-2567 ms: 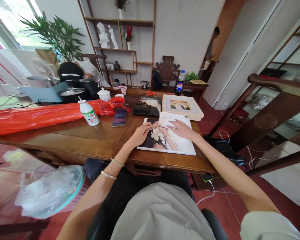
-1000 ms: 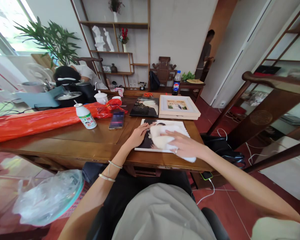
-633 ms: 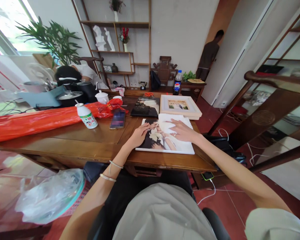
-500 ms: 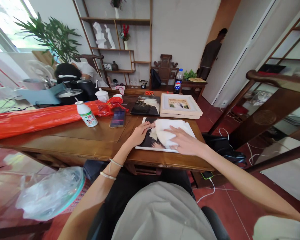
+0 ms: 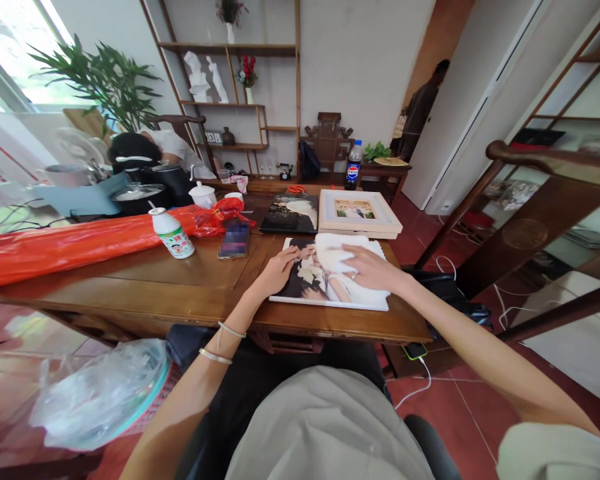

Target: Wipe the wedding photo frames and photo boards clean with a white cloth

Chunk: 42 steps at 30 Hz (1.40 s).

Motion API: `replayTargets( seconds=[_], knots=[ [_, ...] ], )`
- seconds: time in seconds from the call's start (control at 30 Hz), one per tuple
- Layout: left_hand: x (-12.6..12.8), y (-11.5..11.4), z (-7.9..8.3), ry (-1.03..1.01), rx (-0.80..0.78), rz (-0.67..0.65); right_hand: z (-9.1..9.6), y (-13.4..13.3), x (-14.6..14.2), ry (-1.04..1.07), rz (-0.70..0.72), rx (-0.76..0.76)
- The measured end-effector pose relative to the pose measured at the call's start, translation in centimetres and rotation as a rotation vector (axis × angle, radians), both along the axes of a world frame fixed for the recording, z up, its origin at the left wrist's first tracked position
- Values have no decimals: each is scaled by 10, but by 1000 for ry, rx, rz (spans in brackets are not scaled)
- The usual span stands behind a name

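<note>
The left hand (image 5: 280, 270) is laid low over the left edge of the photo panel (image 5: 305, 288), fingers stretched out and close together, nothing lifted by it. The right hand (image 5: 369, 267) is spread on the white cloth (image 5: 330, 252), fingers apart, and the cloth is pressed to the panel's right half; whether a fold is pinched under the palm cannot be told.

Compared with half a second ago, the right hand and cloth have been drawn away from the near edge, toward the far side. More of the pictured flowers is now uncovered, and the white near-right corner is exposed again. The left hand is kept where it was, and the panel is not visibly shifted.

The panel is set flat near the right end of the table (image 5: 205, 293). Only a thin strip of wood is left between it and the table's near edge, and a narrow one on the right, beyond which a chair (image 5: 525, 223) is seen. The far side is bounded by the black panel (image 5: 275, 217) and the white frame (image 5: 393, 230), the frame just beyond the cloth. The most room is found leftward, a stretch of table top broken by the phone (image 5: 234, 240) and the milk bottle (image 5: 175, 240), and bounded behind by the red wrap (image 5: 105, 237).
</note>
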<state>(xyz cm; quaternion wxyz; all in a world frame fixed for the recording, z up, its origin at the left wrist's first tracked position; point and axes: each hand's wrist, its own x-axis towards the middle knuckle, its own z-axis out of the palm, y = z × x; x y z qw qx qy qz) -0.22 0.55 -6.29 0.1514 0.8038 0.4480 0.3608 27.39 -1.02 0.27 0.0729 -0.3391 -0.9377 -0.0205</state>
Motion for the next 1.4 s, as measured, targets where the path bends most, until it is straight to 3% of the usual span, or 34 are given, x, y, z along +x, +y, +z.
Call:
replayTargets(
  seconds=[0.13,0.23,0.33,0.53,0.63,0.77,0.93,1.03,1.13,1.3,1.4],
  knots=[
    [0,0,-1,-5,3,-2,-4,35,14,12,-185,-9],
    [0,2,-2,3,16,4,-6,34,16,38,-226,-15],
    [0,2,-1,25,24,15,-6,8,10,40,-110,17],
    [-1,1,2,51,37,8,-4,-75,-10,4,128,23],
    [-1,1,2,49,42,-3,-2,-86,-12,9,144,-3],
    [-2,1,1,62,31,5,-1,-50,-3,40,97,13],
    [-2,1,0,70,31,3,-6,9,11,22,-132,80],
    [-1,1,0,62,27,2,-9,18,10,14,-197,94],
    [-1,1,0,38,15,14,-10,-2,3,2,-164,108],
    [-2,1,2,-17,-3,11,-10,-65,-13,-36,-3,87],
    [-3,2,2,-34,-12,8,-7,-86,-18,-57,44,67]
  ],
)
